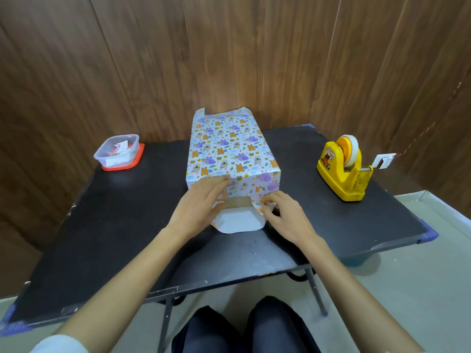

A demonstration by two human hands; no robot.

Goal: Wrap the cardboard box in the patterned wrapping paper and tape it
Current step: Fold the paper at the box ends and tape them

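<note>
The cardboard box (238, 202) lies lengthwise in the middle of the black table (122, 225), covered on top and sides by the patterned wrapping paper (226, 149). Only a strip of bare cardboard shows at the near end. A white paper flap (239, 220) lies flat on the table below that end. My left hand (201, 202) rests with straight fingers on the near left side fold, pressing it against the box end. My right hand (283, 212) pinches the right side fold of paper at the near right corner. At the far end the paper stands open past the box.
A yellow tape dispenser (344, 169) with a roll of tape stands at the right of the table. A clear plastic container (117, 151) on a red lid sits at the back left. A wooden wall rises close behind the table. My knees are under the near edge.
</note>
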